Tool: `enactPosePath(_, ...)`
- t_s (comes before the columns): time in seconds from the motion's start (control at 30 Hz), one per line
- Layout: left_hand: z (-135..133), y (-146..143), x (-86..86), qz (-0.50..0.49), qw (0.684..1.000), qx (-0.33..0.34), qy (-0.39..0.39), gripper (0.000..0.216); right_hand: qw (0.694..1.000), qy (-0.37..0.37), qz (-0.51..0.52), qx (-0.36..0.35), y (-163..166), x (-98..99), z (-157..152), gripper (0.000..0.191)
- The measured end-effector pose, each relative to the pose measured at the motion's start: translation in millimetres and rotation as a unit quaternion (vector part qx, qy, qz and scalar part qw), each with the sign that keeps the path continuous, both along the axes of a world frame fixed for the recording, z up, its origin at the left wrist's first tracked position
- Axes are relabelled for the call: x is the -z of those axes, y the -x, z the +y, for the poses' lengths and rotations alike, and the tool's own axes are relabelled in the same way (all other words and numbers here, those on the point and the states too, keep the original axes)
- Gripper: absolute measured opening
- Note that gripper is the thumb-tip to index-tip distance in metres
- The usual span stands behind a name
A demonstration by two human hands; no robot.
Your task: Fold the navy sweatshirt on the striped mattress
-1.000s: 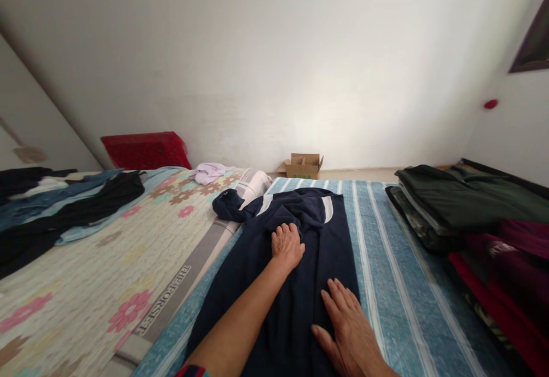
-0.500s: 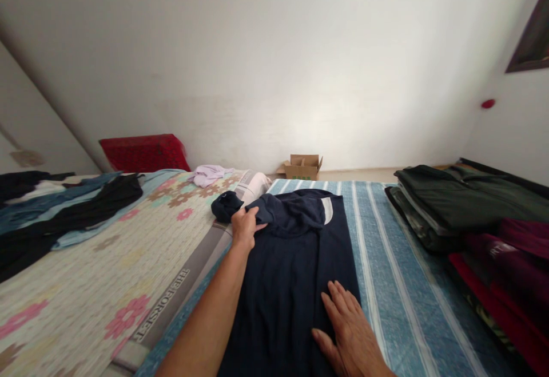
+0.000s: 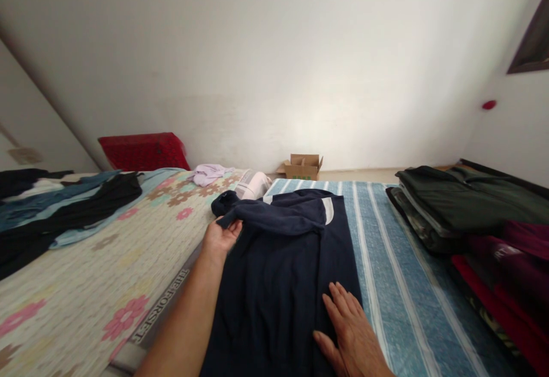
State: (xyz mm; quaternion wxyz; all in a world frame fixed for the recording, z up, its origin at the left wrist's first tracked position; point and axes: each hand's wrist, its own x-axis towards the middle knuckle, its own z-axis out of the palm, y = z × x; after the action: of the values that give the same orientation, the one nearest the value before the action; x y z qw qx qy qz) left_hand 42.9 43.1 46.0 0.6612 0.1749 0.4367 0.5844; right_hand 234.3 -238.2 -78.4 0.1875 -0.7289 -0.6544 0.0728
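A dark navy cloth garment with long sleeves and white shoulder patches (image 3: 274, 291) lies along the left part of a blue bed cover with white stripes (image 3: 392, 285), its top end close to the cover's far edge and its lower part running out of view at the near edge. One navy sleeve (image 3: 278, 217) is laid across the garment's upper part, reaching past the cover's left edge. The left hand (image 3: 221, 237) has the end of this sleeve pinched between thumb and fingers. The right hand (image 3: 349, 325) rests palm down on the garment's right side, fingers loosely spread, gripping nothing.

Just beyond the left hand sits a bunched lump of navy cloth (image 3: 223, 201). Along the right edge of the striped cover stand two folded stacks: a dark green and grey clothes pile (image 3: 467, 199) toward the far corner, and a maroon and red clothes pile (image 3: 514, 285) nearer.

To the left spreads a cream floral bed cover (image 3: 158, 245), with a crumpled lilac cloth (image 3: 209, 174) near its far edge and black, blue and white clothes (image 3: 77, 214) strewn at its left. Beyond the far edges are an open brown cardboard box (image 3: 302, 170) and a red box-like object (image 3: 143, 151), before a white wall (image 3: 274, 68).
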Motion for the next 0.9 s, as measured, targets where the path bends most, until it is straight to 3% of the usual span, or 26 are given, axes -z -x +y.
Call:
enactPosePath(0.2, -5, 14, 20.5, 0.083, 0.995, 0.047, 0.027, 0.007, 0.998, -0.05, -0.032, -0.007, -3, 11.4, 0, 0.057)
enactPosePath(0.37, -3, 31, 28.4, 0.155, 0.986, 0.058, 0.02, 0.008, 0.988, -0.13, -0.082, -0.02, -8, 35.9, 3, 0.055)
enactPosePath(0.47, 0, 39, 36.0, 0.157, 0.986, 0.047, 0.031, 0.016, 0.978, -0.18, -0.101, -0.034, -13, 50.8, 4, 0.054)
enactPosePath(0.57, 3, 47, 42.9, 0.134, 0.989, 0.044, 0.043, 0.016, 0.976, -0.184, -0.105, -0.042, -17, 56.2, 4, 0.053)
enactPosePath(0.73, 6, 52, 48.1, 0.099, 0.993, 0.044, 0.048, 0.017, 0.996, -0.05, -0.062, -0.03, -15, 34.6, 1, 0.059)
enactPosePath(0.83, 7, 51, 50.3, 0.09, 0.994, 0.033, 0.045, 0.019, 0.999, 0.027, -0.034, -0.023, -12, 4.1, 4, 0.062)
enactPosePath(0.9, 8, 50, 50.8, 0.087, 0.995, 0.025, 0.039, 0.019, 0.999, 0.021, -0.028, -0.022, -11, -19.9, 16, 0.056)
